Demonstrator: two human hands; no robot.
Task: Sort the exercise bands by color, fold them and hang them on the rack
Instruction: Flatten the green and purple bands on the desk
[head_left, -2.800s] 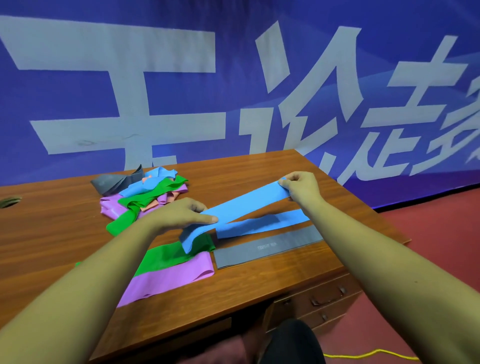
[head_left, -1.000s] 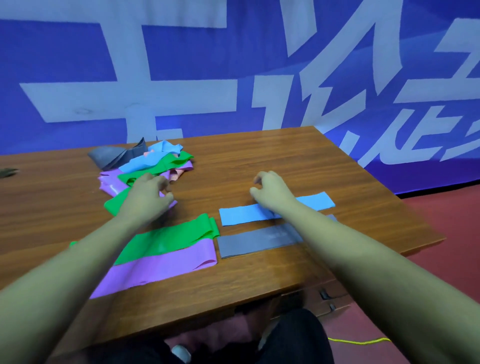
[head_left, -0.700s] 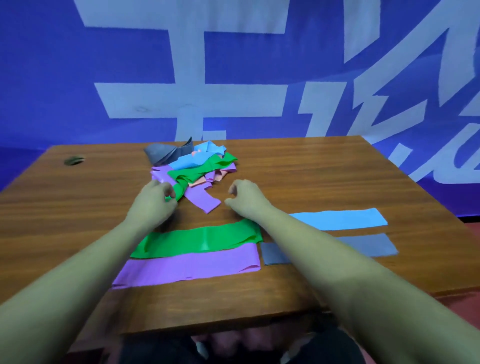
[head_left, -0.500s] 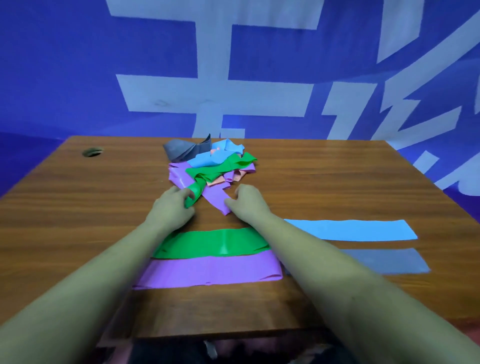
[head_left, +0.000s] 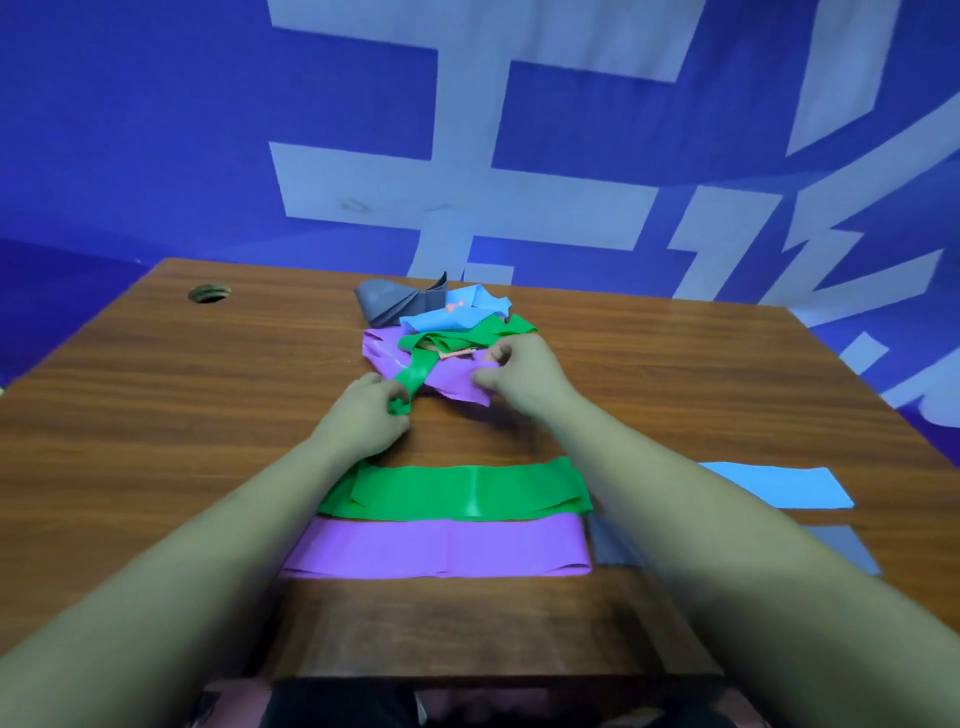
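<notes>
- In the tangled pile (head_left: 444, 318) ahead, the loose green band (head_left: 422, 370) trails toward us, left hand (head_left: 363, 418) curled round its near end.
- Right hand (head_left: 524, 376) pinches the purple band (head_left: 457, 387) beneath.
- Looks soft, stretchy, light: grip the end, draw gently.

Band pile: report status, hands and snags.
Left hand grips loose green band. Right hand pinches loose purple band. Green loops over peach band, not free.

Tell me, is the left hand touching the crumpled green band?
Touching. The head view shows the left hand pinching the near end of the crumpled green band.
</notes>
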